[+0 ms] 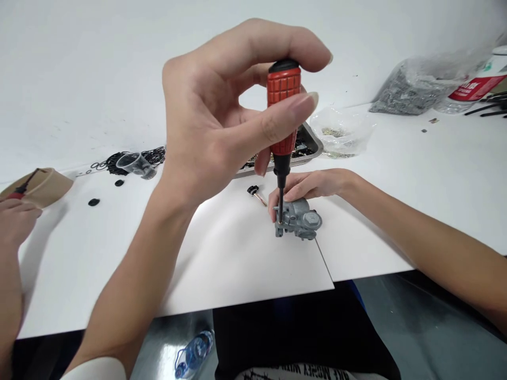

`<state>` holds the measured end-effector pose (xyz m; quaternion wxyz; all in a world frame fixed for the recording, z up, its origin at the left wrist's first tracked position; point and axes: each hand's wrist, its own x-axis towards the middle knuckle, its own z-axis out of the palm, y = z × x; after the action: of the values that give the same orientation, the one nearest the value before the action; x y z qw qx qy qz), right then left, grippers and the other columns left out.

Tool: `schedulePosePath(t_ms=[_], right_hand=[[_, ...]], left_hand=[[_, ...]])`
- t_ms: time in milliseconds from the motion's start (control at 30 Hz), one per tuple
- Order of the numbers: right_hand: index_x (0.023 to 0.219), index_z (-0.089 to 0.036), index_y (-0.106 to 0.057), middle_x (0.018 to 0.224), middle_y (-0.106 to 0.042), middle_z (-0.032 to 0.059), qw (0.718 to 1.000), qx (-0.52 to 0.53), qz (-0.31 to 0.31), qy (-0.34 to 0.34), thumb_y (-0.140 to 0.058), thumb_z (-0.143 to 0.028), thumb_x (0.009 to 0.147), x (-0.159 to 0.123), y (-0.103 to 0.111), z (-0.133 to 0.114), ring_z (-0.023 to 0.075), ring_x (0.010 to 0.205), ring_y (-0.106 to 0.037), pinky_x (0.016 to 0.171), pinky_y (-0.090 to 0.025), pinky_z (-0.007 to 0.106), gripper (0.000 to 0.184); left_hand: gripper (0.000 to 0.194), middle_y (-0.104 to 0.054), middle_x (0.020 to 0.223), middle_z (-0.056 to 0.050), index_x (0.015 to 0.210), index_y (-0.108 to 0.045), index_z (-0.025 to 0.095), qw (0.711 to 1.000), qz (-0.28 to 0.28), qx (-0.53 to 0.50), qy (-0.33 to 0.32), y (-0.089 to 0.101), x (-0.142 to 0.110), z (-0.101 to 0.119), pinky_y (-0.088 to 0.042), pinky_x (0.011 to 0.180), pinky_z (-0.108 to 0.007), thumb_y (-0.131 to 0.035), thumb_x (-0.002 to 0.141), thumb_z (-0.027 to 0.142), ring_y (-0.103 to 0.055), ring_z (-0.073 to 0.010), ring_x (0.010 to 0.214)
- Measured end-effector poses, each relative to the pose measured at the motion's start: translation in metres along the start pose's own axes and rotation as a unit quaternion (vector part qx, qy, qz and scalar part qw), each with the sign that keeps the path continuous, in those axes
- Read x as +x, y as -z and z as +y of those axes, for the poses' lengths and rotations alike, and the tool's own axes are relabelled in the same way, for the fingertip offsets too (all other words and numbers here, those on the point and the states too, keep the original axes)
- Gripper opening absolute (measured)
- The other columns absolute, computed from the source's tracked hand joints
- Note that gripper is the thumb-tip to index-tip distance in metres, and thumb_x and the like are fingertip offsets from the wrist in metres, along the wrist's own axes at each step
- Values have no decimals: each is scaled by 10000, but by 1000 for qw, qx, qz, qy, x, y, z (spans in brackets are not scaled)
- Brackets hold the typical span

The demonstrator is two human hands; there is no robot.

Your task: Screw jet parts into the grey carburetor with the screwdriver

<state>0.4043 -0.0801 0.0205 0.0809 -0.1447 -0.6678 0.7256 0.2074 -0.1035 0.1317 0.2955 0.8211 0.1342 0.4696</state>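
My left hand (214, 100) is closed round a red-and-black screwdriver (283, 87), its index finger over the cap and its thumb along the handle. The shaft points straight down, and its tip meets a small brass-coloured screw at the left side of a grey metal carburetor (299, 217). Behind that carburetor my right hand (309, 184) grips it against the white table, with some fingers hidden. A small part with a black head and a brass-coloured stem (256, 194) lies just left of my right hand.
A metal tray (315, 145) of small parts stands behind my hands, beside a clear bag (340, 132). Black rings (119, 163), a plastic cup (134, 164) and two black caps (94, 202) lie left. Another person's hand (18, 219) holds a screwdriver near a tape roll (55, 187).
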Motion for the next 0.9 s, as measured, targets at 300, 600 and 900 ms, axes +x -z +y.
schedulePosePath(t_ms=[300,600,900], right_hand=[[854,-106,-660,862,-638,66,981,-129,143,8,-447,-442,992,5,-19,-7,114,741,-560,673,-451,206,421],[779,-104,-675,787,-636,55,966,-179,187,-7,-507,-584,956,12,-40,-12,103,695,-543,647,-419,225,539],[760,-102,-649,689,-563,47,959,-163,233,8,-497,-657,927,11,-44,-2,121,662,-505,628,-416,256,600]], left_hand=[[146,-627,900,5,1029,-633,127,994,29,75,-78,-3,4,-2,-508,455,-183,-636,884,146,-649,-56,656],[220,-665,977,54,985,-605,179,992,10,66,-111,-3,-1,1,-525,581,-214,-722,805,133,-669,-73,762],[397,-566,805,35,948,-703,186,977,18,12,-210,-12,5,12,-395,508,-207,-606,803,543,-597,-23,627]])
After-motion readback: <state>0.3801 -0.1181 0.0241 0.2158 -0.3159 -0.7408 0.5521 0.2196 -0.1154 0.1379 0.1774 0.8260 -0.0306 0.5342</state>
